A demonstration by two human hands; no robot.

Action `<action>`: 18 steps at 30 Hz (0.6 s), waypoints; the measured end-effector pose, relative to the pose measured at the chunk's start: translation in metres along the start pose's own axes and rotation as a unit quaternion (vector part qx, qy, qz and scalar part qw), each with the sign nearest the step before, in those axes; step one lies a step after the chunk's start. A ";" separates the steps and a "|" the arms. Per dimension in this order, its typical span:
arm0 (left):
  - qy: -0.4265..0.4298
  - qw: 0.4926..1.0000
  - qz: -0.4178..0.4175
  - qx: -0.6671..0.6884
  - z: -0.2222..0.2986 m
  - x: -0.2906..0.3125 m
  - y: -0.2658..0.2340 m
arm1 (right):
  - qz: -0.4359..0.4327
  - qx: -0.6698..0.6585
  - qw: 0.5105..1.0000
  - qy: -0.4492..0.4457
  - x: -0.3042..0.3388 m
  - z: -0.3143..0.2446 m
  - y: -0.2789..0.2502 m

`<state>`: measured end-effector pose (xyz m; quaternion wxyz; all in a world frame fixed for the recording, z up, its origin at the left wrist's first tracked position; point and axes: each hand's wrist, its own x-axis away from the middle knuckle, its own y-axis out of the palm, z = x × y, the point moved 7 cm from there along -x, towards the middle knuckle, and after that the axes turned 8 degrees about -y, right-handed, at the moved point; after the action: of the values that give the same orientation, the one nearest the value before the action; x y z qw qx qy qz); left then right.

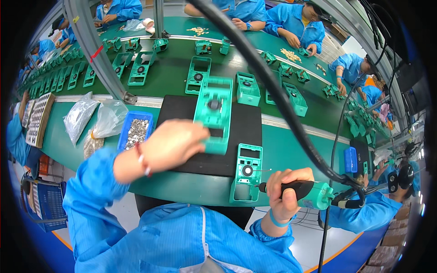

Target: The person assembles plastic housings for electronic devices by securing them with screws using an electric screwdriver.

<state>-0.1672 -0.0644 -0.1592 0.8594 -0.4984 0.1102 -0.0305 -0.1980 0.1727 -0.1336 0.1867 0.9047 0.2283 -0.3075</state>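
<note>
My left hand [175,142], blurred by motion, is at the lower left edge of a green plastic housing [221,123]. Its fingers are bent and overlap that edge, but whether they grip it I cannot tell. The housing has a round black part in its middle and reaches from the black mat toward the belt. My right hand [289,193] is wrapped round an electric screwdriver [316,193] with a black grip and green body. The screwdriver points left, its tip at the right side of a second green housing [247,173], which has a black-and-white round part.
A blue tray of small metal parts [136,132] and clear plastic bags [107,116] lie left of the black mat [177,113]. Green housings line the belt [173,82]. A thick black cable [268,82] crosses the view, near a metal post [102,59]. Co-workers sit opposite and at right.
</note>
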 end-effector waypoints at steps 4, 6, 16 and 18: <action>-0.046 0.998 0.049 -0.018 -0.060 -0.098 0.019 | 0.036 -0.026 0.999 0.008 0.011 -0.001 -0.011; -0.080 0.996 0.046 -0.013 -0.079 -0.136 0.036 | 0.037 -0.032 0.999 0.013 0.017 0.000 -0.016; -0.037 0.967 0.181 -0.173 -0.077 -0.154 0.063 | 0.047 0.041 0.998 0.000 0.010 -0.021 -0.032; 0.101 0.988 0.088 -0.074 -0.046 -0.141 0.091 | 0.025 0.036 0.999 0.017 0.010 -0.019 -0.036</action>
<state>-0.3200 -0.0347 -0.2372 0.8037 -0.5436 0.2420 0.0035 -0.2011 0.2144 -0.1335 0.1576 0.9215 0.1975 -0.2951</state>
